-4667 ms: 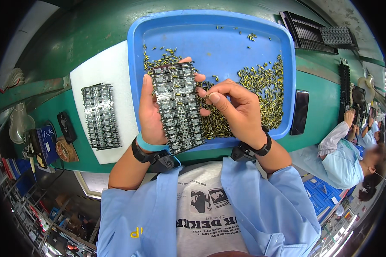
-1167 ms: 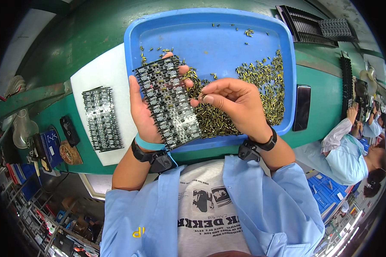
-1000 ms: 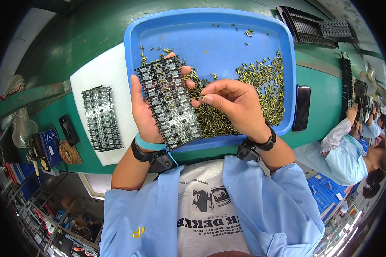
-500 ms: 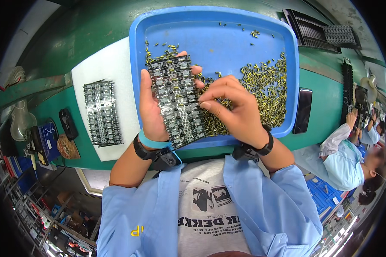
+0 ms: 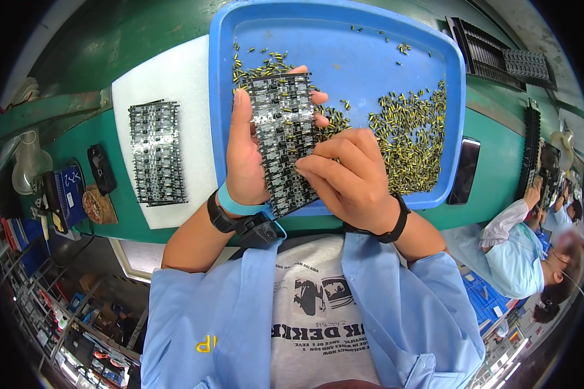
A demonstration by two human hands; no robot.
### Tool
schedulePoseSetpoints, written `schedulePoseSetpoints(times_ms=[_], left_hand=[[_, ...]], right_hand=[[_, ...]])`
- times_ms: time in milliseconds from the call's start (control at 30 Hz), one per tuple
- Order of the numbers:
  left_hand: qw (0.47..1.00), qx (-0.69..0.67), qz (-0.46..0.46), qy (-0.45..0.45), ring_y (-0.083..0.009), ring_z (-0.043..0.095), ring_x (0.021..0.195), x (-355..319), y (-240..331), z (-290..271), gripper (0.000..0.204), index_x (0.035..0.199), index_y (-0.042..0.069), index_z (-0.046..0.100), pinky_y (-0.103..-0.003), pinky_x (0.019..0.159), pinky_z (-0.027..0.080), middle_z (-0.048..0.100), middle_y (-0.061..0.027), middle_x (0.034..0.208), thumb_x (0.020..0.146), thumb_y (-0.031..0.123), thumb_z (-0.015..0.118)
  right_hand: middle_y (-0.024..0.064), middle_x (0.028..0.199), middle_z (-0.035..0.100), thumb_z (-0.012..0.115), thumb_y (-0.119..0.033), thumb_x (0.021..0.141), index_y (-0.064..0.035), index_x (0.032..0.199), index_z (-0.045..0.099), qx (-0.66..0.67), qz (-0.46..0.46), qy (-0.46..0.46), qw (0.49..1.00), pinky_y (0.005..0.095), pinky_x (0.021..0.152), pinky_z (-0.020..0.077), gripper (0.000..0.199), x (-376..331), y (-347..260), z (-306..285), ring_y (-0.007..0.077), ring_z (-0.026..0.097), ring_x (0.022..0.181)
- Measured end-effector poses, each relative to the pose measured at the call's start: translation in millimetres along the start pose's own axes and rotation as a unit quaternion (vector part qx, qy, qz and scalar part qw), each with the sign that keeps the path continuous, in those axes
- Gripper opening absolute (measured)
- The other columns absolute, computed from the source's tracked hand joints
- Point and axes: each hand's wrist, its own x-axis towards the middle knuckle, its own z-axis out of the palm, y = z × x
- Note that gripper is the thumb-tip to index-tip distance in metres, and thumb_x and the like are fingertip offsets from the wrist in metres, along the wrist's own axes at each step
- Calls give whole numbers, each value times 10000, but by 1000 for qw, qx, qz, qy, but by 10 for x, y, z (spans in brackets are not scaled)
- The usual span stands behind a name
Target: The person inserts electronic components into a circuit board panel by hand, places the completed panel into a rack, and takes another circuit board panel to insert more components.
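My left hand (image 5: pixel 245 165) is closed round a dark circuit board panel (image 5: pixel 282 133), thumb along its left edge and fingertips showing past the right edge. Small silver and black parts cover the panel in rows. Over the panel's lower right, my right hand (image 5: pixel 353 178) is pinched, its fingertips at the board's face. Whatever lies between those fingertips is too small or hidden to make out. Beneath both hands is a blue tray (image 5: pixel 459 110) holding many small yellow-and-black cylindrical components (image 5: pixel 412 149), heaped mostly on the right side.
Left of the tray, a stack of similar panels (image 5: pixel 157 152) lies on a white foam sheet (image 5: pixel 198 104). A black phone (image 5: pixel 464 172) rests right of the tray. Black racks (image 5: pixel 486 55) stand at the far right. Another person (image 5: pixel 516 249) works on the right.
My right fingertips have shifted from the panel's right edge onto its face. The panel tilts differently, so its glare has faded. The whole view has shifted slightly.
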Motion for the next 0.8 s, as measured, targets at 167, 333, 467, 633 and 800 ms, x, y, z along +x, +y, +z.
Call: schedulePoseSetpoints(times_ms=[167,333,467,633,800], left_hand=[[1000,8,5,2,-240,721,1085,-4,-13,5,819,1606,9,421,-374,946,622,686,-182,1318,1145,660,238],[1000,-2,9,-15,-290,709,1116,11,-34,-82,858,1633,-28,353,-413,973,610,665,-237,1372,1136,664,253],[999,-10,20,-24,-288,709,1118,14,-49,-85,862,1632,-27,355,-411,973,609,665,-236,1373,1134,670,256],[999,33,29,-11,-287,703,1131,-14,-72,-56,860,1634,-27,352,-411,973,610,659,-234,1383,1136,667,253],[1000,1,16,-14,-271,709,1113,-6,-47,-50,836,1622,-2,389,-400,945,628,666,-215,1366,1140,664,240]], right_hand=[[48,990,688,870,-9,723,-70,1042,780,-21,-13,1,1000,390,782,467,337,-9,-18,4,268,626,914],[48,994,688,859,-5,714,-65,1057,773,-40,-26,-7,999,396,776,469,358,-14,-49,-6,264,632,918],[49,1010,696,841,-5,704,-62,1075,767,-83,-45,-6,996,398,769,471,382,-41,-57,10,257,637,911],[46,1036,704,824,-20,700,-59,1083,766,-92,-49,-15,994,399,763,475,389,-49,-80,35,256,639,900],[45,1048,706,820,-37,708,-57,1097,785,-85,-64,-5,994,396,770,473,391,-45,-45,34,254,637,909]])
